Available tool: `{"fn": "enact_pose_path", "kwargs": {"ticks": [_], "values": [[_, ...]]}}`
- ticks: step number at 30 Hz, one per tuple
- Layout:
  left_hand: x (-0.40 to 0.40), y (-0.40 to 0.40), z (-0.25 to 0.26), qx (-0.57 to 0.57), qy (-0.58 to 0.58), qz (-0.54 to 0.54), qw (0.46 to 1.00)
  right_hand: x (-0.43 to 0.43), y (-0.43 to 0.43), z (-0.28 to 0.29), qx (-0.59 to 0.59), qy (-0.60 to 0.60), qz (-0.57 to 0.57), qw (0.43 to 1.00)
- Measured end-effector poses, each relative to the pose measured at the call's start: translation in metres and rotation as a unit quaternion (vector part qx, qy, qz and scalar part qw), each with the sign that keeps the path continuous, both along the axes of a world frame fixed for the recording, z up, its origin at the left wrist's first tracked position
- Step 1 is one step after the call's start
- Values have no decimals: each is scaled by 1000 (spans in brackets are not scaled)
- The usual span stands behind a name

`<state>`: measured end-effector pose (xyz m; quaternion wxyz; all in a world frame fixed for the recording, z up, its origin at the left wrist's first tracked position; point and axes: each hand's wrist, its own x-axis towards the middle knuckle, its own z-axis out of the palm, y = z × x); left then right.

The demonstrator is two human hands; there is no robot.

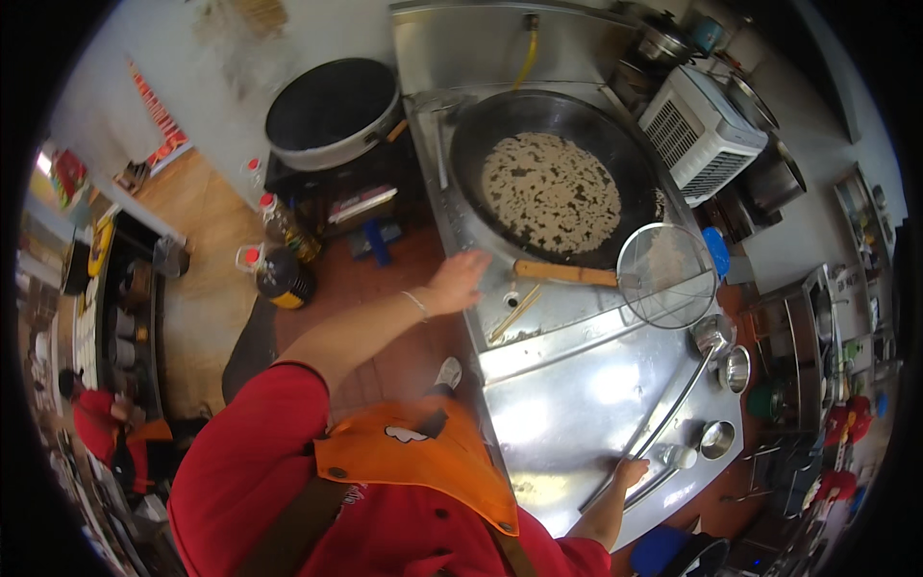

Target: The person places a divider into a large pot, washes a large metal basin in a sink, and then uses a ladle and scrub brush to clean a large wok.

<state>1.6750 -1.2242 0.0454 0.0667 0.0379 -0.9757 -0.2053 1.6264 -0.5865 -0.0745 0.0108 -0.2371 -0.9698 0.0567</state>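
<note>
My left hand (458, 281) is over the near left rim of the steel stove (562, 317), fingers spread and holding nothing. Beyond it, a big wok (642, 180) holds a pale, crumbly layer of food (551, 191). A round wire-mesh strainer (667, 274) with a wooden handle lies across the wok's front rim. Two wooden sticks (515, 314) lie on the stove. My right hand (631, 472) is low at the steel counter (555, 411), beside the long handle of a metal ladle (712, 334); its grip cannot be made out. Another long handle lies beside it.
Metal bowls (734, 369) and a white-capped jar (679, 456) stand along the counter's right edge. Left of the stove are a round black griddle (335, 108) and large bottles (285, 278) on the floor. An air cooler (703, 137) stands beyond the wok. A person (108, 425) is at far left.
</note>
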Motion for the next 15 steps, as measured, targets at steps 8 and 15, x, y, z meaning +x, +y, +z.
{"fn": "enact_pose_path", "kwargs": {"ticks": [8, 15], "values": [[-169, 35, -35, -176, -72, -125, 974, -26, -87, 20, -120, 161, 1, 980], [-206, 5, -76, -88, -55, -195, 975, 0, -177, 105, -161, 265, -49, 949]]}}
